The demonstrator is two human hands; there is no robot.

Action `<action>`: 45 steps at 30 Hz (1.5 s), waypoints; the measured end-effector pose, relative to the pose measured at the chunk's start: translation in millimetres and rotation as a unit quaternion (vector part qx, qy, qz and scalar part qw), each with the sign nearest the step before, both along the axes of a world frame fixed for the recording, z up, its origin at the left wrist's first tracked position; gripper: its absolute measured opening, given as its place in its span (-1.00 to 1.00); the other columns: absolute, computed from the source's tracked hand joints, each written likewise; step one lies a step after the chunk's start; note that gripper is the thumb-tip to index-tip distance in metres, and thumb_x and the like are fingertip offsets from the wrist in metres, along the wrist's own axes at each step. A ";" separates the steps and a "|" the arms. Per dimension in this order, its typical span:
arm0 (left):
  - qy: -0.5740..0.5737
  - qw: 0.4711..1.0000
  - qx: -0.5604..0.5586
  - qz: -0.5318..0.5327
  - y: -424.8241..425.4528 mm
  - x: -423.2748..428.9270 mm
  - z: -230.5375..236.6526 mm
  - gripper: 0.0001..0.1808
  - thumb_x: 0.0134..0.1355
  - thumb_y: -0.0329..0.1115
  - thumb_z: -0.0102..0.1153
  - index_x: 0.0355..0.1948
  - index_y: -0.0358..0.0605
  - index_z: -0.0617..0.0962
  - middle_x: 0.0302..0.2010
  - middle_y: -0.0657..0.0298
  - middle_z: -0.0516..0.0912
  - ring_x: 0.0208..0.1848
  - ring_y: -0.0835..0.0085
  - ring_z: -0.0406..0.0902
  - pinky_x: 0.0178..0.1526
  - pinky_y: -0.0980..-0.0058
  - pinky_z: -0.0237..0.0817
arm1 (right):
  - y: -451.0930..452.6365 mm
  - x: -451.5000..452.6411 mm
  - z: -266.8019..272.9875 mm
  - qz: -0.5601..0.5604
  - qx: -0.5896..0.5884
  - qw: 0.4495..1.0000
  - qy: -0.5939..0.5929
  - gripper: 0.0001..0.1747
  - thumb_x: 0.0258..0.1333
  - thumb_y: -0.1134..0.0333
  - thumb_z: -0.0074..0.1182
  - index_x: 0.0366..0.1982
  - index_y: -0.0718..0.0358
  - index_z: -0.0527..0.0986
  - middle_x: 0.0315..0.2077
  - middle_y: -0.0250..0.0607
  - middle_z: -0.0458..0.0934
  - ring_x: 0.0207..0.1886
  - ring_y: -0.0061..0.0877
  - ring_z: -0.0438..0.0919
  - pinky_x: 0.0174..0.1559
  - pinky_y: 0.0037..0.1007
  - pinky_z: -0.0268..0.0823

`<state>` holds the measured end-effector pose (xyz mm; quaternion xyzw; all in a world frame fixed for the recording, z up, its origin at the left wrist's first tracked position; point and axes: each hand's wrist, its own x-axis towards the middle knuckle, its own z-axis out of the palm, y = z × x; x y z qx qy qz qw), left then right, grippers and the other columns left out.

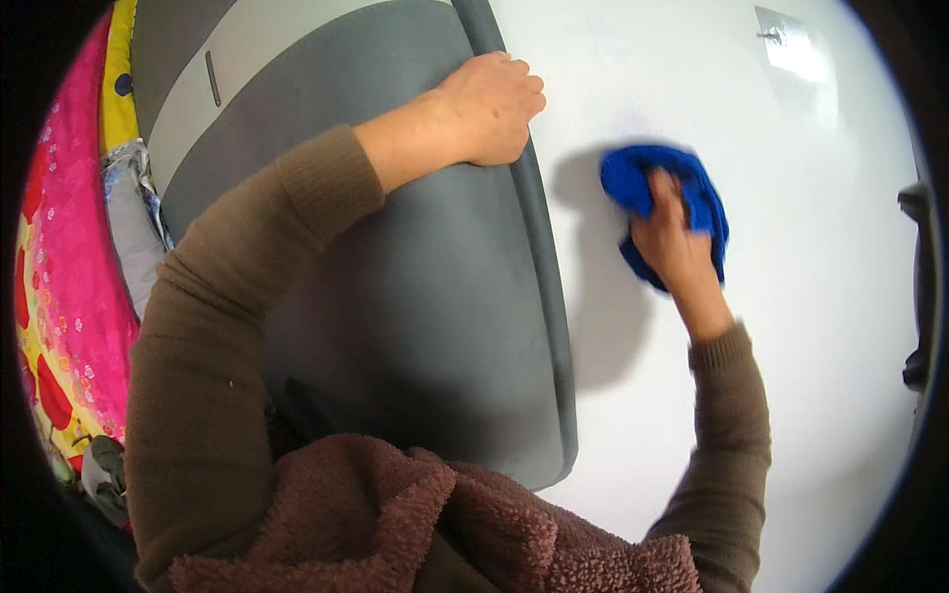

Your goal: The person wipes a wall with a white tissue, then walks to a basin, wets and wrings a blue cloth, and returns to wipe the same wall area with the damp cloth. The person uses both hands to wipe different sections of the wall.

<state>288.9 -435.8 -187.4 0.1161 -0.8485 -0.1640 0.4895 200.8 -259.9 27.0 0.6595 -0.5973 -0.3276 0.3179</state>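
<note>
My left hand (493, 111) is curled over the edge of a grey padded headboard (415, 296), which looks covered in leather or a similar material. Under my right hand (671, 241) a bunched blue cloth (700, 185) lies against the white wall (808, 311), with my fingers pressed into it. Both hand and cloth are slightly blurred. The cloth casts a shadow on the wall to its left. A rounded piping strip (552, 326) runs along the headboard's edge beside the wall.
A light band with a short dark metal strip (213, 78) crosses the headboard. Pink patterned bedding (81, 244) and a grey pillow (137, 244) lie at the left. A shiny plate (789, 48) sits on the wall, and dark objects (916, 363) show at the right rim.
</note>
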 end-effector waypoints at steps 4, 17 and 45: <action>-0.010 1.000 -0.006 0.006 0.0 -4.0 -3.0 -0.85 0.15 -0.36 0.14 -0.30 -0.16 0.65 -0.26 0.25 0.62 -0.05 0.29 0.54 0.18 0.31 0.32 | 12.1 -31.6 6.0 -0.092 -0.023 0.995 0.019 -0.44 -0.08 0.52 0.34 0.06 0.37 0.54 0.02 0.16 0.63 0.07 -0.07 0.64 0.15 -0.19 0.49; -0.079 0.997 0.001 0.001 0.1 4.6 6.6 -0.80 0.16 -0.36 0.09 -0.26 -0.18 0.67 -0.19 0.20 0.65 -0.02 0.30 0.54 0.20 0.33 0.28 | -43.6 -16.1 9.0 0.000 -0.026 0.999 0.038 -0.45 -0.19 0.63 0.32 -0.01 0.38 0.55 -0.17 0.16 0.68 -0.18 -0.11 0.69 -0.08 -0.26 0.56; -0.051 0.998 0.023 -0.025 -5.8 11.7 1.1 -0.80 0.20 -0.33 0.11 -0.25 -0.17 0.69 -0.14 0.22 0.63 0.08 0.28 0.50 0.40 0.22 0.15 | -137.6 1.2 -4.5 -0.031 -0.074 0.997 0.021 -0.45 0.13 0.44 0.17 0.18 0.37 0.40 0.01 0.33 0.58 -0.16 0.09 0.69 -0.14 -0.10 0.61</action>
